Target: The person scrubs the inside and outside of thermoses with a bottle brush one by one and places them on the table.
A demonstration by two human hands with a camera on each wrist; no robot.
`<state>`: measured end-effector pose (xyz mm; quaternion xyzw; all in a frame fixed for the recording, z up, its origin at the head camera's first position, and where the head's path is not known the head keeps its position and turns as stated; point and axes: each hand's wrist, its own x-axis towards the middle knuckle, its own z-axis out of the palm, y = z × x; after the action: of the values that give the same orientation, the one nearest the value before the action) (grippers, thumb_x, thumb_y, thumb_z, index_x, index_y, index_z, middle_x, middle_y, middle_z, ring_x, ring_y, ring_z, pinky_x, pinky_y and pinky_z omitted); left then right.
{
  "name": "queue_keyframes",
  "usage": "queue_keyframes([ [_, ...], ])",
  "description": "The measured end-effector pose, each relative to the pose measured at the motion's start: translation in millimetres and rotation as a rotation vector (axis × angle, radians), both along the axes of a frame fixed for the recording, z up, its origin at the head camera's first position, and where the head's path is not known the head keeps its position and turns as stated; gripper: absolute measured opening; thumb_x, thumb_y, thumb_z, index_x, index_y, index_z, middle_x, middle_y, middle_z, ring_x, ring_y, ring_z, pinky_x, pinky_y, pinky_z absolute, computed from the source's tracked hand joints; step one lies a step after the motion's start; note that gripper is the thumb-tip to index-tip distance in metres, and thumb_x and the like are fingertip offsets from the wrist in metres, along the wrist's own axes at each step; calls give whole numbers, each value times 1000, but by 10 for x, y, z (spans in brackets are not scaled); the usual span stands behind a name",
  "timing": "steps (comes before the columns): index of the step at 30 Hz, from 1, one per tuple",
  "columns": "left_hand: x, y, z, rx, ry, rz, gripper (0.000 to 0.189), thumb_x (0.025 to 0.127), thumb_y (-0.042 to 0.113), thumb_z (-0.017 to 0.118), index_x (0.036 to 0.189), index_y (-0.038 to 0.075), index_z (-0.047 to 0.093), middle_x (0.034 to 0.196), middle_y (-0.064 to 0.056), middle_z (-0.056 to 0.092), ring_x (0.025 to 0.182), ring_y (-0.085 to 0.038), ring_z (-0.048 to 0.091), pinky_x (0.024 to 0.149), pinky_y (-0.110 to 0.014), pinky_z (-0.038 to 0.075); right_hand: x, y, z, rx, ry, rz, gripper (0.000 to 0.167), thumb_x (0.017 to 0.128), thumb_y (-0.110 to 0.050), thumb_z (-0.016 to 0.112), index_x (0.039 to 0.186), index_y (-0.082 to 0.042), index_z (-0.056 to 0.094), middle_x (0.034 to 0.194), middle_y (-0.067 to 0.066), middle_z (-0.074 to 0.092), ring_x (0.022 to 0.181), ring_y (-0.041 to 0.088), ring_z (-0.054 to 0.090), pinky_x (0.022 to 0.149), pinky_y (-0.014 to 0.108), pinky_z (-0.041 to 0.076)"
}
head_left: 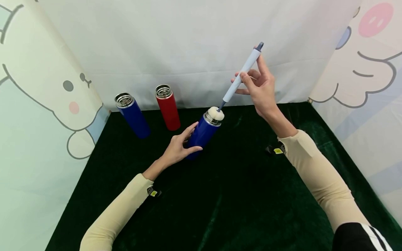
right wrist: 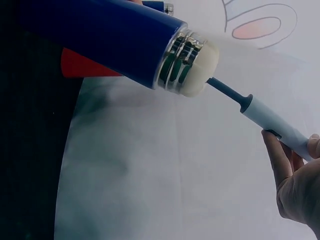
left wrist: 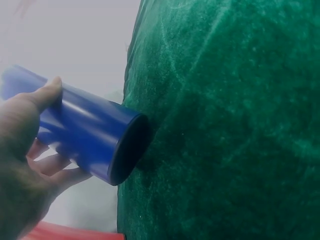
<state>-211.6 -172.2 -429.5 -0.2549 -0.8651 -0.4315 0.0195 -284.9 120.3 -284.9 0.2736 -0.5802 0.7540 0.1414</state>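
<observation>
My left hand (head_left: 179,148) grips a blue bottle (head_left: 204,134) around its side, thumb on one side and fingers on the other. The bottle has no lid, and its steel neck leans to the right. In my right hand (head_left: 262,89) is a bottle brush, pinched by its pale blue handle (head_left: 240,76). Its white sponge head (head_left: 216,113) sits in the bottle's mouth, partly sticking out above the rim. The left wrist view shows the bottle's dark base (left wrist: 131,150) tilted; whether it touches the cloth I cannot tell. The right wrist view shows the brush's dark stem (right wrist: 227,91) entering the sponge.
Behind and to the left stand a second blue bottle (head_left: 133,116) and a red bottle (head_left: 168,109), both lidless. Dark green velvet cloth (head_left: 238,202) covers the table. A white curtain (head_left: 188,45) hangs along the back, with cartoon-printed panels on both sides.
</observation>
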Motion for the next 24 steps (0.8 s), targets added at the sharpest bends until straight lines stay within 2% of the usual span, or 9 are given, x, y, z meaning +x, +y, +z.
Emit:
queue_keyframes([
  [3, 1, 2, -7, 13, -2, 0, 91, 89, 26, 81, 161, 34, 26, 155, -18, 49, 135, -35, 57, 102, -54, 54, -3, -4, -32, -10, -13, 11, 70, 101, 1, 58, 162, -23, 31, 99, 11, 72, 90, 23, 77, 71, 40, 64],
  [7, 10, 1, -7, 24, 2, -7, 89, 89, 23, 81, 161, 25, 28, 154, -20, 50, 136, -36, 57, 103, -56, 54, 5, -8, -75, -15, -24, 15, 71, 101, 1, 58, 162, -23, 30, 99, 13, 71, 91, 27, 77, 72, 41, 64],
  [10, 14, -1, -2, 24, -3, -6, 89, 89, 23, 81, 161, 21, 28, 155, -19, 50, 136, -36, 56, 103, -55, 53, 15, -13, -108, -25, -34, 17, 71, 101, 1, 58, 162, -24, 31, 99, 13, 72, 91, 27, 77, 73, 41, 65],
  [16, 14, -7, 0, 19, -10, -1, 90, 89, 24, 81, 161, 25, 27, 156, -18, 48, 137, -36, 56, 104, -55, 53, 39, -41, -157, -38, -28, 7, 72, 101, 0, 58, 162, -24, 30, 101, 13, 72, 92, 28, 77, 73, 41, 65],
  [21, 12, -8, -12, 22, -7, 3, 91, 90, 25, 81, 161, 35, 25, 155, -18, 49, 137, -35, 56, 104, -55, 53, 48, -60, -178, -50, -19, 1, 71, 100, 2, 58, 162, -21, 31, 101, 14, 72, 91, 29, 77, 72, 40, 65],
  [24, 15, -11, -16, 21, -9, 8, 91, 90, 26, 80, 161, 37, 25, 155, -18, 50, 137, -35, 56, 105, -55, 53, 54, -75, -187, -48, -20, -1, 71, 100, 2, 58, 162, -21, 31, 101, 16, 72, 91, 29, 77, 73, 40, 65],
])
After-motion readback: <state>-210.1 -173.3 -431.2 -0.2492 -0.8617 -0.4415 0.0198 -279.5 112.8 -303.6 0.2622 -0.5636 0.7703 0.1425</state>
